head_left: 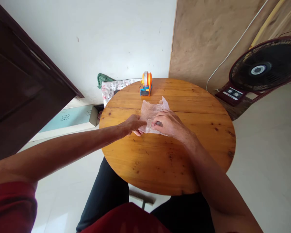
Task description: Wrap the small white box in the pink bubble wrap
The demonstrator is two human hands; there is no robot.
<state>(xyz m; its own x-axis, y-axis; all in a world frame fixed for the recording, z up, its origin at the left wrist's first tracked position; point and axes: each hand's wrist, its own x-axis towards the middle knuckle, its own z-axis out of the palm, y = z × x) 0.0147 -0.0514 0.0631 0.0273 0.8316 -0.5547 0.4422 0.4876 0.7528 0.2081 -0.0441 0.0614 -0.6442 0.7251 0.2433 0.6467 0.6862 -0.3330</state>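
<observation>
A crumpled sheet of clear bubble wrap [149,111] lies on the round wooden table [160,161], in front of me. My left hand [134,124] is closed on its left edge, thumb on top and fingers partly beneath. Over the right part of the sheet, my right hand [168,123] is curled, with thumb and fingertips pinched on the wrap near its middle. A small dark patch shows between the right thumb and fingers; I cannot make out what it is. One corner of the wrap stands up behind the right hand.
An orange and blue tape dispenser [146,84] stands near the table's far edge. Beyond the table are a printed white sack [111,89] and a green bag [104,78]. At the right is a dark red fan [262,69]; a pale blue box [70,119] sits at the left.
</observation>
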